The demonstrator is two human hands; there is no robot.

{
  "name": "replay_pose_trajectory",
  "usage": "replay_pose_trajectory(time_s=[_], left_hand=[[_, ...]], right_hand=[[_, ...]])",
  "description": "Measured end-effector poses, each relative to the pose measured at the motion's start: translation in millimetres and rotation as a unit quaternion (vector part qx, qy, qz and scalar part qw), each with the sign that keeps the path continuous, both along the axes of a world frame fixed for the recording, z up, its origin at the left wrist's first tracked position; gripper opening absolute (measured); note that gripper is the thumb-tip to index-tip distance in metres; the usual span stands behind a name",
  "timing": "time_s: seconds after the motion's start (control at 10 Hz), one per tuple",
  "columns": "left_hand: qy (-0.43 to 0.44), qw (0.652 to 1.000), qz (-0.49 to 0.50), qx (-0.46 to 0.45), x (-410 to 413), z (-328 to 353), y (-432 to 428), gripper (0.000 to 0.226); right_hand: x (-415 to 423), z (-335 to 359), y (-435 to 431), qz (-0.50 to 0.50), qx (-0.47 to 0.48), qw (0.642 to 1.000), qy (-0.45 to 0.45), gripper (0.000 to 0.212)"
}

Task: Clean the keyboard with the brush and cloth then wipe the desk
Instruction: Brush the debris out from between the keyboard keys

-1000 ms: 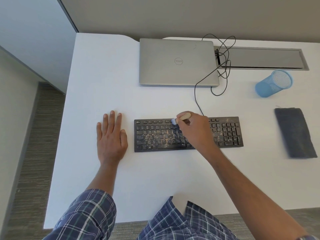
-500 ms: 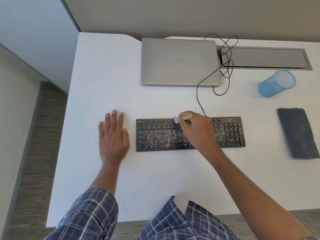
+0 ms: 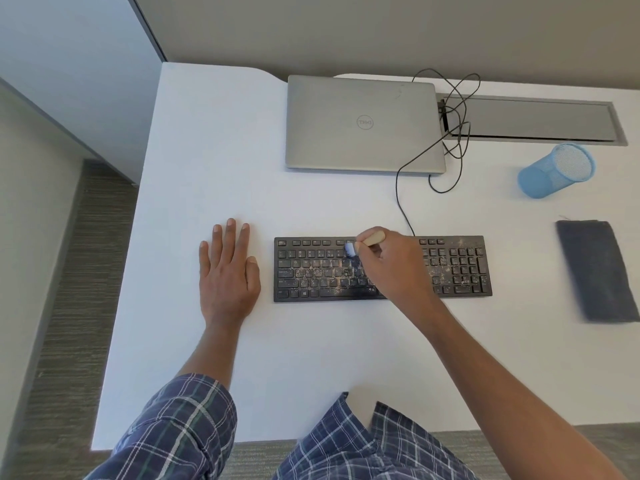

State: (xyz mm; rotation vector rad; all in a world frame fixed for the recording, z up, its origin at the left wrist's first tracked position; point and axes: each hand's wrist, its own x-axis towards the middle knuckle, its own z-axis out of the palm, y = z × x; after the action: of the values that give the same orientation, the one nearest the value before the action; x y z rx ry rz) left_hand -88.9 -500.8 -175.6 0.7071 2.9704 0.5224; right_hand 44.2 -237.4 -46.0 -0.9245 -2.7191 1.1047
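Gripping brush (image 3: 360, 244) in right hand (image 3: 394, 263) (bristles on keyboard (image 3: 460, 268))

One keyboard (image 3: 311, 271), one brush (image 3: 372, 239), one cloth (image 3: 595, 271) at three o'clock, one laptop (image 3: 363, 124) at twelve, one mesh cup (image 3: 554, 171) at two, two hands, left hand (image 3: 227, 271), right hand (image 3: 398, 265)

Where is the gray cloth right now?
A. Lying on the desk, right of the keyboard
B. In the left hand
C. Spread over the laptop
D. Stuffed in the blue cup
A: the cloth lies flat on the desk, right of the keyboard, and no hand touches it.
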Motion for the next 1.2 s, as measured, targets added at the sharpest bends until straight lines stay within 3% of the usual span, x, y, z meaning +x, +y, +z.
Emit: replay_pose_trajectory(time_s=[0.2,0.4,0.6,0.7,0.9,1.2], left_hand=[[0.001,1.0,-0.002,0.0,-0.5,-0.7,0.4,0.07],[0.001,1.0,-0.001,-0.003,-0.7,-1.0,-0.1,0.07],[0.003,1.0,-0.002,0.001,-0.1,1.1,-0.2,0.07],[0.003,1.0,-0.003,0.001,-0.5,1.0,-0.2,0.07],[0.0,1.0,-0.003,0.004,-0.3,0.9,-0.5,0.07],[0.003,1.0,-0.004,0.009,-0.4,1.1,-0.6,0.069]], right_hand=[[-6.3,-6.1,-12.1,0.017,-0.006,1.0,0.003,0.014],[2.9,0.3,-11.6,0.032,0.023,0.998,-0.057,0.019],[-7.7,7.1,-9.2,-0.027,0.012,1.0,-0.012,0.017],[-7.4,0.6,-12.5,0.005,0.0,1.0,-0.007,0.016],[0.1,1.7,-10.5,0.039,0.036,0.996,-0.076,0.018],[-11.2,11.5,-7.5,-0.006,0.001,1.0,-0.028,0.015]])
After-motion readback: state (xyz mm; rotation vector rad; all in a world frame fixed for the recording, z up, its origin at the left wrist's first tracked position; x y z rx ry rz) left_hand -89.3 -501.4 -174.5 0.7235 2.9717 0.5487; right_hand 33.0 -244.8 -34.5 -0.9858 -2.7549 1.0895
